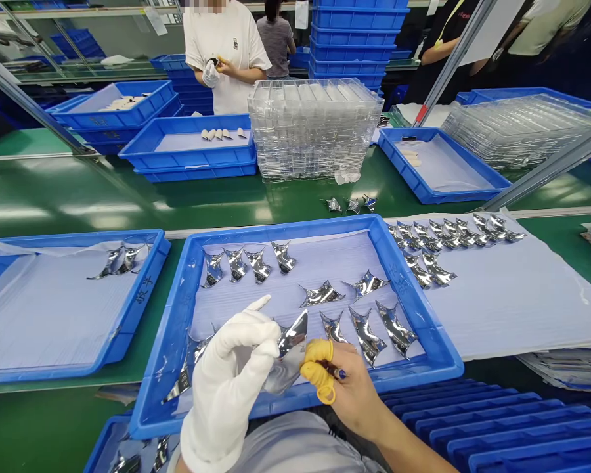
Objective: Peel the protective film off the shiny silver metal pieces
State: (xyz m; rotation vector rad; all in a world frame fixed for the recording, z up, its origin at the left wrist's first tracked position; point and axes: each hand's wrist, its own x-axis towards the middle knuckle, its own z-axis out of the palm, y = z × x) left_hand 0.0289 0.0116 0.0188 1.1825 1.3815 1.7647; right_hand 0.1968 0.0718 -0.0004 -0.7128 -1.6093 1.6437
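My left hand (231, 374), in a white glove, pinches a curved, mirror-shiny metallic piece (293, 334) above the middle blue tray (256, 410). Beside it is my right hand (347, 381), with yellow covers on the thumb and fingertips. Its fingers close round a dark pen (339, 373) with a blue end, held close to the piece's right edge. Below the piece hangs a greyish, see-through patch (283, 371); whether it is film I cannot tell. More shiny pieces (367, 336) lie on the tray's white liner. My left hand partly covers others at the tray's left.
Similar pieces stand in rows on a white sheet (512, 295) to the right. Another blue tray (123, 328) is at left. Behind are stacked clear plastic trays (315, 131) and blue bins (192, 157). A co-worker (229, 52) stands across the bench; blue crates (512, 427) sit low right.
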